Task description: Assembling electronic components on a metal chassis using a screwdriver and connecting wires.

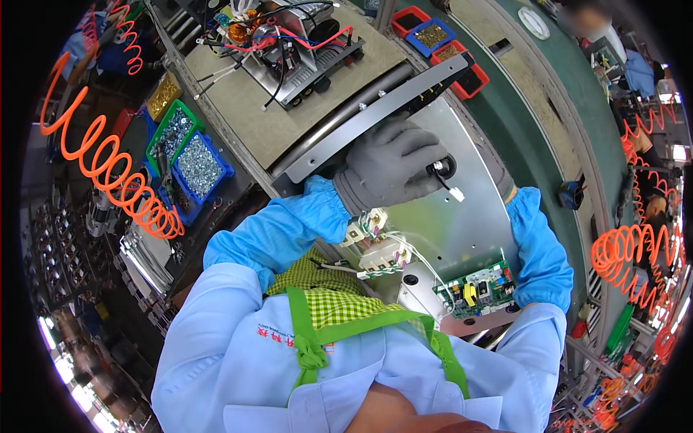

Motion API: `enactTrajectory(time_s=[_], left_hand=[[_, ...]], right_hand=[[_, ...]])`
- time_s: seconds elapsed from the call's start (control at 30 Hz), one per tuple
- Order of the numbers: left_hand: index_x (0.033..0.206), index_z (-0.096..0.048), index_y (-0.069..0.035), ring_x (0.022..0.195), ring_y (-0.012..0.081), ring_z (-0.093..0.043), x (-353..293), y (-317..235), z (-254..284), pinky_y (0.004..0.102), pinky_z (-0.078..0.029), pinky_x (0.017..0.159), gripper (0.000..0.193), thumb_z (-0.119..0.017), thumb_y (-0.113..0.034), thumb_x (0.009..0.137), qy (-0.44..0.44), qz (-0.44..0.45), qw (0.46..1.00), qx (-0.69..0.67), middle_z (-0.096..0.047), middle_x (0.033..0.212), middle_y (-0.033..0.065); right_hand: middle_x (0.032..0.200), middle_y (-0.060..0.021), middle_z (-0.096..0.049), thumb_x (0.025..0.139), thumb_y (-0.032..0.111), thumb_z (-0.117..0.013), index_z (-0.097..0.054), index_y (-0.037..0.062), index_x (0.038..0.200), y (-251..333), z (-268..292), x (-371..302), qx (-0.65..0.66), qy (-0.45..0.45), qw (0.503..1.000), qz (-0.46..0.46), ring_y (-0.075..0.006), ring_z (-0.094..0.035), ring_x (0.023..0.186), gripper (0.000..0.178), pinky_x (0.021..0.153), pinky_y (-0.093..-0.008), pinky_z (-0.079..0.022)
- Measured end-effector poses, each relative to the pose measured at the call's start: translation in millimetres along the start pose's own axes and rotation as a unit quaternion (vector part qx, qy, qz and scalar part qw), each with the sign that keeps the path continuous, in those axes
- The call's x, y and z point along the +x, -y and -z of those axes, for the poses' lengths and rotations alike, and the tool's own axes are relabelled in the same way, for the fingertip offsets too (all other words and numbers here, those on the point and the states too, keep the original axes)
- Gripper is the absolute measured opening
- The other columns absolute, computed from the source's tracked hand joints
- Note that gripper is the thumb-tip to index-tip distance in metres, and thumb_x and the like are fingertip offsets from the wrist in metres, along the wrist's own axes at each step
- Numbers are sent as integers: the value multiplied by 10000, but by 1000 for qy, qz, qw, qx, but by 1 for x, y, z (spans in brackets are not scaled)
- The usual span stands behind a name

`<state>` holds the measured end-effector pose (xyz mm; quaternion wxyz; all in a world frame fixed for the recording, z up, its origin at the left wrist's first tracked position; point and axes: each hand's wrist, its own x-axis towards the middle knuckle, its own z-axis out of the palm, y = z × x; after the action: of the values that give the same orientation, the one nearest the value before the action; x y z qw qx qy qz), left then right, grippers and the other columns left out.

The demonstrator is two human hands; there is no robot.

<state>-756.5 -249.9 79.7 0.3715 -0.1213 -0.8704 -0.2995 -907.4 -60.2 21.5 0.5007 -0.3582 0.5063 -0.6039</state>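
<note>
A bare sheet-metal panel (pixel 462 209) stands before me, with a long grey metal strip (pixel 375 119) along its far left side. My left hand (pixel 393 162), in a grey glove, lies over the panel with bent fingers closed at a black round fitting (pixel 445 167). A small white plug (pixel 456 193) sticks out just below this fitting. My right hand (pixel 494 162), also gloved, reaches round the panel's right edge; its fingers are hidden behind the metal. Nearer my body, a green circuit board (pixel 476 292) and a white wired terminal part (pixel 382 256) sit on the metal.
Beyond the strip, an open assembly with coils and loose wires (pixel 289 54) rests on the bench (pixel 289 137). Bins of screws (pixel 198 167) stand at left, and more small bins (pixel 431 36) at the far side. Coiled orange hoses (pixel 108 166) hang on both sides. People work at right.
</note>
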Motion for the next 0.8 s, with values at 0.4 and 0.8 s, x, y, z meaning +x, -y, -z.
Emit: enactTrajectory(time_s=[0.4, 0.8], left_hand=[[941, -656, -84, 715, 195, -541, -14, 9, -2, 318, -456, 635, 228, -712, -230, 775, 9, 130, 961, -245, -548, 808, 76], [1181, -564, -161, 864, 242, -563, -6, 5, 7, 383, -453, 807, 519, -731, -360, 731, 111, 58, 989, -77, -585, 877, 57]], right_hand=[[890, -49, -610, 816, 165, -654, -564, 10, 1137, 123, 6, -13, -402, -242, 881, -53, -111, -548, 821, 368, 704, -286, -470], [801, -82, -568, 785, 157, -613, -615, 107, 1004, 120, -123, -21, -686, -91, 712, 122, -283, -568, 688, 225, 596, -398, -450]])
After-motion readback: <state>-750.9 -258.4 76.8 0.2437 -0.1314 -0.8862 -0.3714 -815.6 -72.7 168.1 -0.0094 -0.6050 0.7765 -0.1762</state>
